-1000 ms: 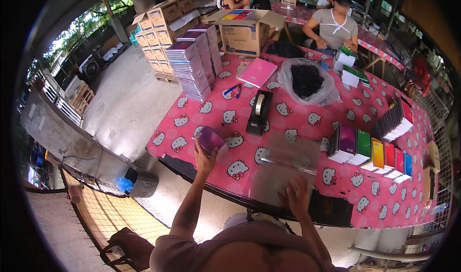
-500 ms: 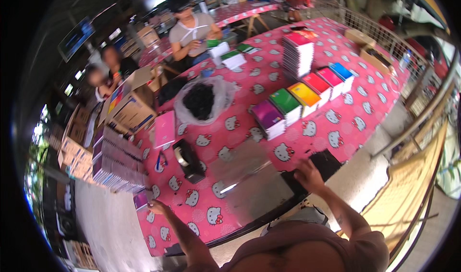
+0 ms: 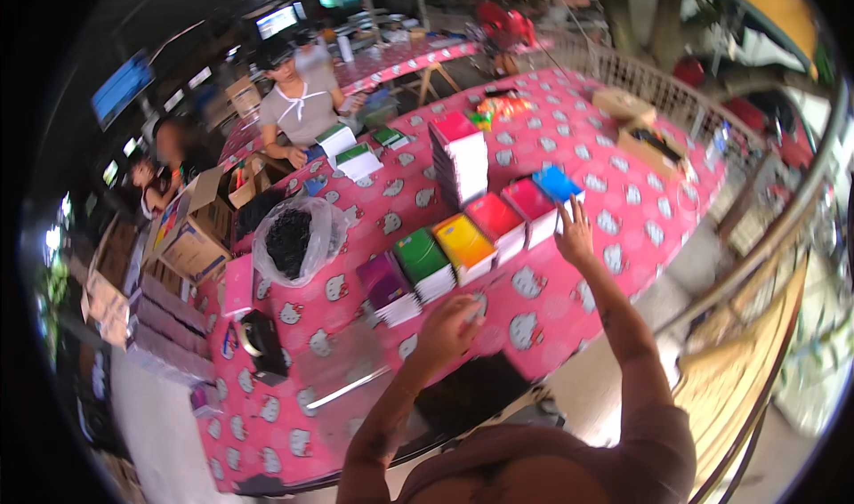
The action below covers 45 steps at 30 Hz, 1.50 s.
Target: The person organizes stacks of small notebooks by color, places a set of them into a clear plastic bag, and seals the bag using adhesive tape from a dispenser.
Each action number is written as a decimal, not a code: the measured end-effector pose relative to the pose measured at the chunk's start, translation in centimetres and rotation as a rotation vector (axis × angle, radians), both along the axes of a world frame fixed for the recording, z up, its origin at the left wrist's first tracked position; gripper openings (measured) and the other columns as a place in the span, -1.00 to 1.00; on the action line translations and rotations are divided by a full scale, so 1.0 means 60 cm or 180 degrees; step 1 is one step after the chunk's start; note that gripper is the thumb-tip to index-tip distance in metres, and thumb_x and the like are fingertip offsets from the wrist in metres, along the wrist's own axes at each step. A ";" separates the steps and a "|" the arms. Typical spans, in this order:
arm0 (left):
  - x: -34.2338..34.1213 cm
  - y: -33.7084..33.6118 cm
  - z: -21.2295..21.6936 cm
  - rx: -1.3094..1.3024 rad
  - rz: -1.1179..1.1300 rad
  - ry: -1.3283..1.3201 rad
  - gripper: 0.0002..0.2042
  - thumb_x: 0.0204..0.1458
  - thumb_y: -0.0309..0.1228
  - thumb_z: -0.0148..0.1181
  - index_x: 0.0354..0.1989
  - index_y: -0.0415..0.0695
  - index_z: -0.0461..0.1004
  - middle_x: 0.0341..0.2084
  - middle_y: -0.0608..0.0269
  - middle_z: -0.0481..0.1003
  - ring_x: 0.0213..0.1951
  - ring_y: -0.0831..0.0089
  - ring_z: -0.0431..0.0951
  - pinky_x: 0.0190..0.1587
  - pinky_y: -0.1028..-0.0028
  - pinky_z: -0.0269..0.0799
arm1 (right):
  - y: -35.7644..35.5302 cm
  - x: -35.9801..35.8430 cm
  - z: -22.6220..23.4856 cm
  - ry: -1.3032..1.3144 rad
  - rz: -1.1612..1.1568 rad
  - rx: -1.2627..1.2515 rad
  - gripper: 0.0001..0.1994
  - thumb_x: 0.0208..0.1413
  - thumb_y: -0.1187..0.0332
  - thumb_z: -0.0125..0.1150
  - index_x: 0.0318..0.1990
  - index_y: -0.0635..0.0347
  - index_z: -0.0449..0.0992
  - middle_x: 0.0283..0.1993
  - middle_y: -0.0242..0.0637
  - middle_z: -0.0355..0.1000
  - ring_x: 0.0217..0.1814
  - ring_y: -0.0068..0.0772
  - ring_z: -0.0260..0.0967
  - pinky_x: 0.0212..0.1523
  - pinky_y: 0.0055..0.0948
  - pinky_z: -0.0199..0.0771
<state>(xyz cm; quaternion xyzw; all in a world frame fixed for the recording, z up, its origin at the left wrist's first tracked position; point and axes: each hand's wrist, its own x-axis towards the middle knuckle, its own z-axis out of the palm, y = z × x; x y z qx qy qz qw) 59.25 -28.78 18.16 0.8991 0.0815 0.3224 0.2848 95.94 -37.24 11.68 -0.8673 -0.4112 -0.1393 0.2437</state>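
A row of notebook stacks crosses the table: purple (image 3: 384, 282), green (image 3: 422, 253), yellow (image 3: 463, 241), red (image 3: 492, 217), pink (image 3: 528, 200) and blue (image 3: 559, 185). My right hand (image 3: 575, 232) is at the right end of the row, fingers spread, by the near side of the blue stack; whether they touch it I cannot tell. My left hand (image 3: 451, 328), smeared by motion, hovers in front of the purple and green stacks. Beneath it, a clear plastic sheet (image 3: 342, 357) and a black flat piece (image 3: 471, 388) lie near the table edge.
A taller notebook stack (image 3: 460, 161) stands behind the row. Leftward are a plastic bag of black pieces (image 3: 289, 241), a tape dispenser (image 3: 263, 348), a pink notebook (image 3: 238, 284), cartons (image 3: 191, 246) and piled notebooks (image 3: 169, 339). A person (image 3: 298, 104) sits across the pink table.
My left hand has left the small purple notebook at the left edge and come to the row's front. My right hand has moved from the black piece to the blue stack. The view has shifted.
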 end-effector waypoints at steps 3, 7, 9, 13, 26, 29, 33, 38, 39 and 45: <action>0.192 -0.022 -0.046 0.0258 -0.0380 0.0671 -0.63 0.16 -0.25 0.21 0.08 -0.17 0.47 0.07 0.01 0.46 0.14 0.09 0.45 0.20 0.20 0.35 | -0.008 0.121 -0.002 0.0077 0.0413 -0.0361 -0.16 0.01 0.51 0.27 0.47 -0.15 0.06 0.58 -0.16 -0.13 0.62 0.02 -0.25 0.46 0.26 -0.12; 0.381 -0.055 -0.043 0.0597 -0.0114 0.0699 -0.55 0.14 -0.24 0.21 0.17 -0.16 0.41 0.16 -0.04 0.38 0.19 0.05 0.38 0.24 0.13 0.29 | -0.036 0.191 0.008 -0.0569 0.1243 0.0428 -0.74 0.13 0.48 0.14 -0.04 0.03 0.60 -0.19 -0.20 0.44 -0.04 -0.12 0.41 0.22 0.05 0.25; 0.451 -0.052 -0.054 0.0626 0.0320 0.0581 -0.53 0.13 -0.24 0.23 0.19 -0.16 0.40 0.18 -0.07 0.36 0.21 0.00 0.36 0.24 0.10 0.28 | -0.078 0.167 0.051 0.0261 0.1052 0.1267 -0.76 0.14 0.56 0.12 -0.05 0.19 0.57 -0.19 -0.10 0.42 -0.12 -0.04 0.41 -0.01 -0.12 0.36; 0.582 -0.037 -0.052 0.1189 0.0870 0.0042 -0.51 0.09 -0.31 0.25 0.21 -0.16 0.39 0.29 -0.12 0.23 0.25 -0.06 0.30 0.28 0.02 0.21 | -0.213 0.115 0.009 -0.0015 0.1190 0.1532 -0.83 0.03 0.65 0.14 -0.22 0.28 0.52 -0.26 -0.11 0.38 -0.27 -0.12 0.34 -0.19 -0.28 0.37; 0.468 -0.104 -0.109 0.1611 0.0489 0.0032 -0.54 -0.03 -0.48 0.21 0.13 -0.14 0.44 0.13 0.13 0.44 0.23 0.14 0.40 0.21 0.21 0.41 | -0.267 0.061 -0.115 0.1493 0.1300 0.0032 -0.58 -0.10 0.35 0.45 0.00 0.05 0.60 -0.05 -0.10 0.42 0.02 -0.08 0.41 0.04 -0.17 0.43; 0.371 -0.188 -0.171 0.1370 0.0387 0.0280 -0.49 -0.03 -0.49 0.18 0.20 -0.12 0.40 0.21 0.12 0.38 0.26 0.13 0.37 0.20 0.21 0.43 | -0.250 0.070 -0.116 0.2017 0.1281 -0.0142 -0.58 -0.09 0.33 0.45 -0.01 0.11 0.56 -0.07 -0.11 0.45 -0.03 -0.16 0.47 -0.05 -0.24 0.50; 0.313 -0.263 -0.229 0.0844 0.0417 0.0644 -0.56 0.13 -0.33 0.20 0.22 -0.05 0.39 0.27 0.04 0.32 0.29 0.07 0.34 0.25 0.11 0.36 | -0.239 0.118 -0.136 0.2667 0.1603 -0.0444 -0.53 -0.04 0.30 0.43 0.06 0.15 0.49 0.06 -0.03 0.45 0.10 -0.17 0.46 0.05 -0.24 0.49; 0.318 -0.266 -0.203 0.0487 0.0901 0.0608 -0.43 0.13 -0.13 0.27 0.28 -0.06 0.31 0.32 -0.19 0.19 0.30 -0.13 0.28 0.30 -0.02 0.27 | -0.217 0.251 0.010 0.0105 0.0752 0.0611 -0.22 0.18 0.25 0.26 0.45 0.33 0.00 0.51 0.19 -0.06 0.56 0.15 -0.14 0.52 -0.07 -0.14; 0.314 -0.267 -0.209 0.0462 0.0992 0.0629 -0.41 0.12 -0.13 0.29 0.29 -0.06 0.30 0.33 -0.23 0.17 0.30 -0.16 0.27 0.30 -0.03 0.26 | -0.209 0.266 0.088 0.0262 0.0221 0.1746 -0.23 0.24 0.27 0.18 0.49 0.30 -0.09 0.55 0.14 -0.15 0.61 0.06 -0.26 0.55 -0.11 -0.26; 0.320 -0.264 -0.208 0.0201 0.1192 0.0696 -0.40 0.14 -0.11 0.24 0.30 -0.11 0.28 0.33 -0.28 0.14 0.31 -0.22 0.23 0.30 -0.06 0.24 | -0.327 0.370 0.278 0.4926 0.5871 0.6003 0.04 0.08 -0.48 -0.16 0.53 -0.14 -0.40 0.60 0.02 -0.51 0.56 0.22 -0.15 0.31 0.42 0.20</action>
